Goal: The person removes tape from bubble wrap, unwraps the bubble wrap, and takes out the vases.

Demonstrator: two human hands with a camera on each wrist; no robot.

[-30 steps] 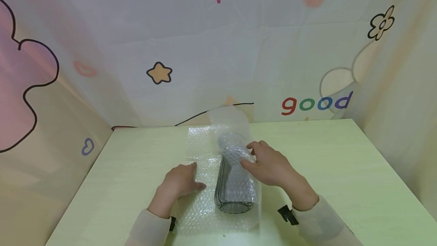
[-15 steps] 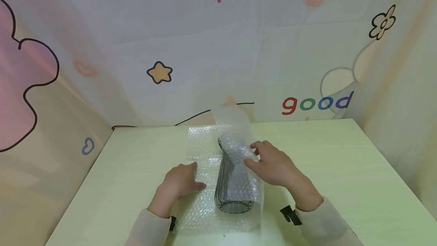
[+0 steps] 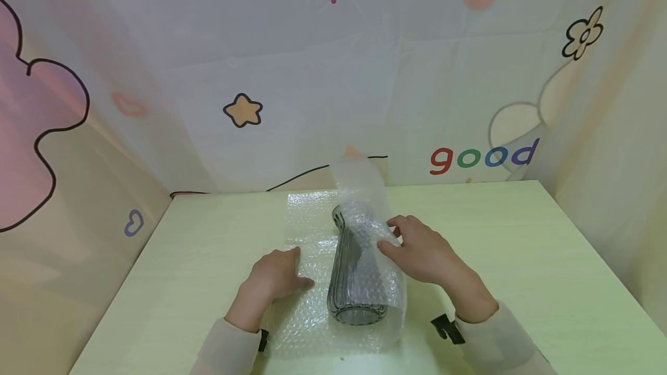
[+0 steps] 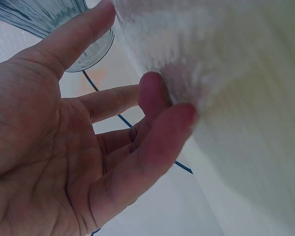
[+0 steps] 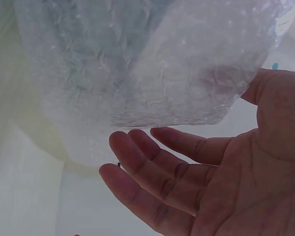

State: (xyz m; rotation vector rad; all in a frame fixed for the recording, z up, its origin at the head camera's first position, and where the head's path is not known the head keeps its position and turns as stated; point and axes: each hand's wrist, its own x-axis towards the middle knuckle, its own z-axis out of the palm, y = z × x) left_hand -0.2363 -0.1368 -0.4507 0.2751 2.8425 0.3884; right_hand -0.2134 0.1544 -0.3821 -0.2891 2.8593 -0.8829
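A grey ribbed glass vase (image 3: 344, 282) lies on its side in the head view, base toward me, on a sheet of bubble wrap (image 3: 307, 317). A flap of the same wrap covers its right side and part of the neck. My right hand (image 3: 422, 250) pinches the flap's right edge, thumb on top; in the right wrist view the other fingers (image 5: 162, 182) extend loosely below the edge. Left of the vase, my left hand (image 3: 273, 274) rests its fingertips and thumb on the flat wrap, fingers slightly bent. Part of the vase (image 4: 88, 54) shows beyond its thumb in the left wrist view.
Everything lies on a pale green table (image 3: 208, 236). A printed curtain (image 3: 292, 74) with a star, a flower and the word "good" hangs behind the far edge. The wrap's far end (image 3: 359, 172) stands up in front of the curtain.
My right hand has drawn the flap a little to the right, and more of the vase's neck and left side shows uncovered. The left hand has stayed in place.
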